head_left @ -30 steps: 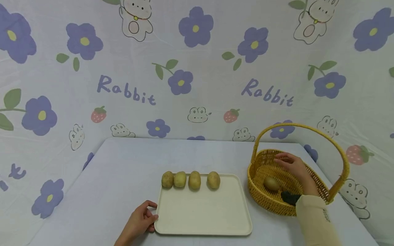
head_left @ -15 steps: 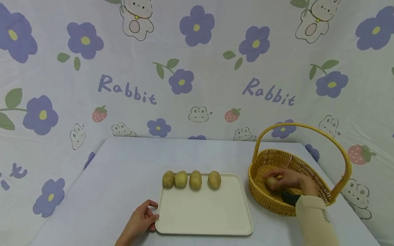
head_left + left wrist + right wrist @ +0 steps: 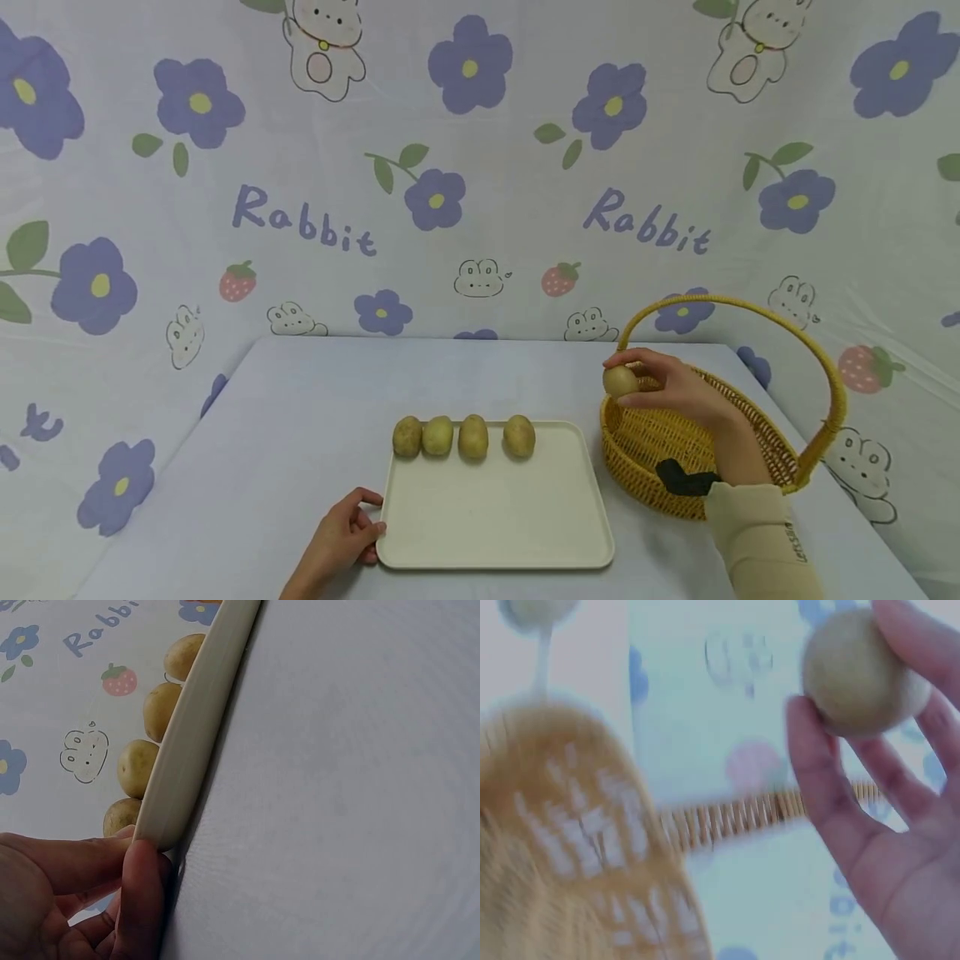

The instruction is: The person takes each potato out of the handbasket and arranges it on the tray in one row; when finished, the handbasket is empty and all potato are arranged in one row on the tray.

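Observation:
In the head view my right hand (image 3: 675, 392) holds a potato (image 3: 619, 382) between thumb and fingers, above the left rim of a yellow wicker basket (image 3: 652, 496). The right wrist view shows the same potato (image 3: 862, 675) in the fingertips, slightly blurred. My left hand (image 3: 341, 537) pinches the left edge of a cream tray (image 3: 495, 517), near its front corner. Up close, thumb and finger meet at the tray's rim (image 3: 191, 742). Several potatoes stand in a row along the tray's back edge, among them one potato (image 3: 519, 436) set apart on the right.
The basket's tall handle (image 3: 738, 308) arches over the right forearm. A black wrist strap (image 3: 682, 479) shows at the right wrist. A white cloth (image 3: 300, 417) covers the table, with a flowered backdrop (image 3: 480, 200) behind it.
My right hand reached down into the basket, took hold of the potato and lifted it up and left to the rim. The left hand and tray have stayed put.

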A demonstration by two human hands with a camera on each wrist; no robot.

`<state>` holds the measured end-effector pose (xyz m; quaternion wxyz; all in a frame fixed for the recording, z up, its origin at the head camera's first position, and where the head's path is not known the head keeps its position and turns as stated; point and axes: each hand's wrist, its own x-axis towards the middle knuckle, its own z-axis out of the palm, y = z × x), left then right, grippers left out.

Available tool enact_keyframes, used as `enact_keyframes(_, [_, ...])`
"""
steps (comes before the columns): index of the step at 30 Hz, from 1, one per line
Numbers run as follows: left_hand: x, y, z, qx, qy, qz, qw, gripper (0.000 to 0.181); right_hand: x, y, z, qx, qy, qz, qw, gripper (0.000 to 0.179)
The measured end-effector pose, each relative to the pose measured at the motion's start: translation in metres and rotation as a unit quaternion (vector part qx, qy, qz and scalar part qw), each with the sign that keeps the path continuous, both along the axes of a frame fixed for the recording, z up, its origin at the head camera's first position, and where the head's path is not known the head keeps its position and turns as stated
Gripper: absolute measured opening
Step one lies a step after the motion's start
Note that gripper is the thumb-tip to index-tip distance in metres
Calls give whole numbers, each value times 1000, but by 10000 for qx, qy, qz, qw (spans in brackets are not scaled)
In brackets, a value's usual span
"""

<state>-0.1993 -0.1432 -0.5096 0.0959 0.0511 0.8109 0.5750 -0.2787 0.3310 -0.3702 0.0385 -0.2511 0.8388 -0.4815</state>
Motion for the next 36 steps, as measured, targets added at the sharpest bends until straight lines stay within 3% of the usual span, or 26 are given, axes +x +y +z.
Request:
enact_keyframes(4, [0,1,-1,-50,-15,29,10000,33,5,-29,-11,-520,-86,-285,9982,50])
enact_keyframes(9, [-1,1,-2,-60,-16,53,10000,33,8,-63,-39,-594,-149,-534,9967,51])
enact_keyframes(14, [-1,1,-4,-18,5,13,10000,32,8,-90,-77,82,209,-880,9959,45])
enact_keyframes(19, [-1,1,-4,-60,50,22,10000,32,5,-103,-106,1122,1021,-1445,9778,40])
enact_keyframes(22, [-1,0,-3,-85,28,30,10000,32,3,-105,-114,1550,1253,-1785,9635,41])
enact_keyframes(24, [-2,0,-3,-89,3,39,10000,32,2,-105,-118,1695,1247,-1894,9591,42])
enact_keyframes(36, [-1,1,-3,7,61,-36,10000,32,-6,-101,-125,1716,1152,-1882,9601,46])
